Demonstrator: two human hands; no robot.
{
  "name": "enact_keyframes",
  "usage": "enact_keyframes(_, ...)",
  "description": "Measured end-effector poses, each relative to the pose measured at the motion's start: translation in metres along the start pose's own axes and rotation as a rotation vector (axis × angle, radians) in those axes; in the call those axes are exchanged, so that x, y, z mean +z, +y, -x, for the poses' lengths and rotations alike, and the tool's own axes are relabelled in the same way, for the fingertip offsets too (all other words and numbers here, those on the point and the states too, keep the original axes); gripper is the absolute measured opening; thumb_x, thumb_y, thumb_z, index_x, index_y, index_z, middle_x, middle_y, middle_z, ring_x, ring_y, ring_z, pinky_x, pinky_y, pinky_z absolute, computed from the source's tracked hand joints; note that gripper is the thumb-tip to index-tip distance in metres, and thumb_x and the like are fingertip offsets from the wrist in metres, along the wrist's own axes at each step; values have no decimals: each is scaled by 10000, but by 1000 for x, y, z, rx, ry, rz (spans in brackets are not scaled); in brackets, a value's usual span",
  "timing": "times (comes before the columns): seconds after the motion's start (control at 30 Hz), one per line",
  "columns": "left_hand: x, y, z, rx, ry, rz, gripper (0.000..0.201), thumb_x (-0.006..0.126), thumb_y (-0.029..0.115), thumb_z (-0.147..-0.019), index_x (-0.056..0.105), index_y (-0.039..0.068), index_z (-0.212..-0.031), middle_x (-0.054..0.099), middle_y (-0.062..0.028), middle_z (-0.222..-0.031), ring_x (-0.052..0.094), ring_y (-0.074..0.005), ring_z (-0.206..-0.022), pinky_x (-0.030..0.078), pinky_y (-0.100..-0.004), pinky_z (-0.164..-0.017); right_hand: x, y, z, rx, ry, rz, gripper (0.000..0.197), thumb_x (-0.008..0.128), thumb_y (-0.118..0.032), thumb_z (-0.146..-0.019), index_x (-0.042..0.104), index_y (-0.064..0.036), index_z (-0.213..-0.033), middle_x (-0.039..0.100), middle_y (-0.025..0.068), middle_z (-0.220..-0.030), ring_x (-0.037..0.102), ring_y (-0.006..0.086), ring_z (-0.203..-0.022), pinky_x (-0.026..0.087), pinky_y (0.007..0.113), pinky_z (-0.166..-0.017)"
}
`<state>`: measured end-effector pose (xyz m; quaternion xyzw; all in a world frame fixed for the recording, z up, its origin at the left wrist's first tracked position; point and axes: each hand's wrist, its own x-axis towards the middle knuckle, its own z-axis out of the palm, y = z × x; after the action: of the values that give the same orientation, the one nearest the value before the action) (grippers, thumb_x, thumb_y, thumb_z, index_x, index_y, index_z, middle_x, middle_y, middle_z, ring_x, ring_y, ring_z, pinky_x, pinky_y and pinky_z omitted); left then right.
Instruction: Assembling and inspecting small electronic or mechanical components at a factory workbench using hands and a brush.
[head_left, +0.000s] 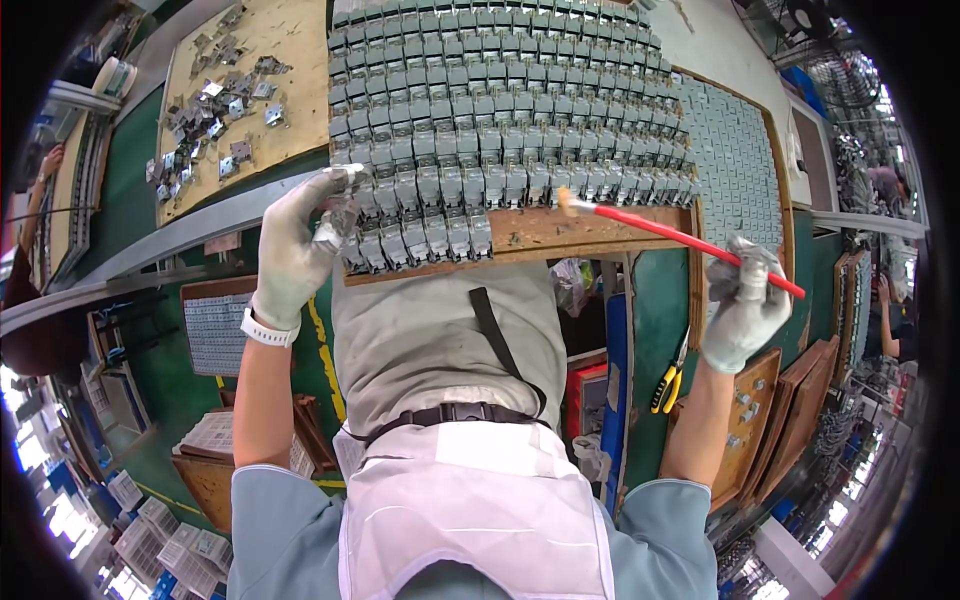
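Rows of small grey blocks with metal clips (480, 110) fill a wooden tray (590, 232) in front of me, and its near right part shows bare wood. My right hand (745, 300), in a pale glove with dirty fingertips, is closed round the red handle of a brush (660, 230). The brush's tan bristles point left, over the nearest full row of blocks. At the tray's left edge, my gloved left hand (305, 225) has its fingers loosely bent and apart beside the end blocks. I see nothing held in it, though its fingertips are partly hard to make out.
Loose metal pieces (215, 125) lie scattered on a board (285, 90) at the far left. Another tray of grey parts (735, 140) stands at the right. Yellow-handled pliers (667, 388) hang near my right forearm. Other people's arms (45, 165) show at both sides.
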<state>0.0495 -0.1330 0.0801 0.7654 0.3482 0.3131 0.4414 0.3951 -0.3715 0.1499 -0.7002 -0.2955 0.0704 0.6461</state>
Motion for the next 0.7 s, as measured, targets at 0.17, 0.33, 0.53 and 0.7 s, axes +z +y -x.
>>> enact_keyframes(0.17, -11, -9, -9, -73, 11, -38, 358, 625, 5, -882, 607, -96, -1225, 709, -129, -1047, 655, -144, -915, 510, -277, -854, -9, 24, -20, 41, 149, 98, 252, 660, -226, -969, 709, 19, -999, 691, 65, -771, 535, 60, -536, 326, 202, -441)
enact_keyframes(0.33, -18, -4, -12, -128, 33, 69, 360, 645, 37, -892, 601, -102, -1222, 700, -110, -1046, 641, -135, -933, 505, -271, -867, -27, 33, -34, 52, 103, 163, 257, 674, -249, -966, 697, 5, -995, 702, 69, -825, 571, 62, -565, 328, 183, -449)
enact_keyframes(0.53, -28, -9, -14, -90, 11, 12, 380, 645, 111, -942, 586, -124, -1235, 682, -116, -1122, 624, -136, -1006, 491, -271, -900, -58, 46, -51, 37, 272, 180, 277, 684, -272, -961, 694, -1, -1016, 692, 54, -837, 530, 52, -547, 322, 171, -444)
enact_keyframes(0.7, -24, -5, -24, -117, 3, -43, 353, 620, 80, -956, 589, -113, -1249, 678, -117, -1159, 613, -141, -1044, 475, -266, -941, -95, 45, -69, -14, 420, 138, 295, 671, -277, -966, 688, 16, -995, 655, 38, -771, 502, 32, -551, 303, 180, -460)
